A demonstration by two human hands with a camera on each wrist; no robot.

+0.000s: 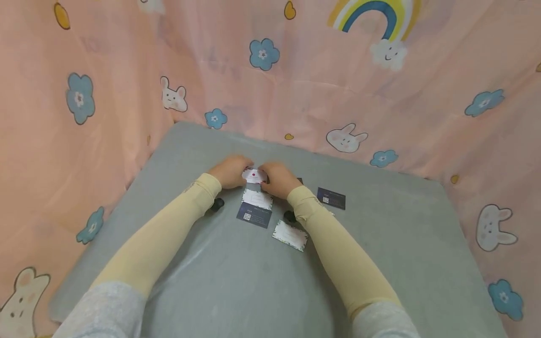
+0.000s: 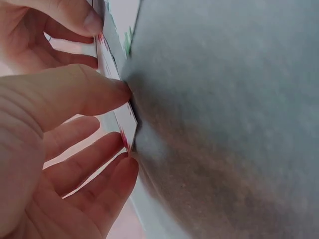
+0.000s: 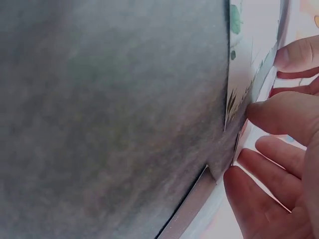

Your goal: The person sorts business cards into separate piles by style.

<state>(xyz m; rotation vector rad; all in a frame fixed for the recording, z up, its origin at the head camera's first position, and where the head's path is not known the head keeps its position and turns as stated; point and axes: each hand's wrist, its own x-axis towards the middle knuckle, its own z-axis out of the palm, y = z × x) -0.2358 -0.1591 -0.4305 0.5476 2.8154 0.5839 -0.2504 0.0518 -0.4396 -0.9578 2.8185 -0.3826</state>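
Observation:
A white card with red-pink marks (image 1: 254,176) is held by both hands near the far side of the table. My left hand (image 1: 230,172) pinches its left end between thumb and fingers; in the left wrist view the card (image 2: 124,117) shows nearly edge-on. At the other end, my right hand (image 1: 279,180) pinches it the same way, thumb on the near edge. Just nearer than the held card lies a white card with a green leafy border (image 1: 258,199). It overlaps the top of a dark blue card with a square code (image 1: 254,217).
Another leaf-bordered white card (image 1: 290,235) lies below the right wrist. A dark blue card (image 1: 331,199) sits right of the right hand, with parts of other cards hidden behind that arm. A patterned pink curtain (image 1: 296,103) hangs behind the grey table (image 1: 401,244).

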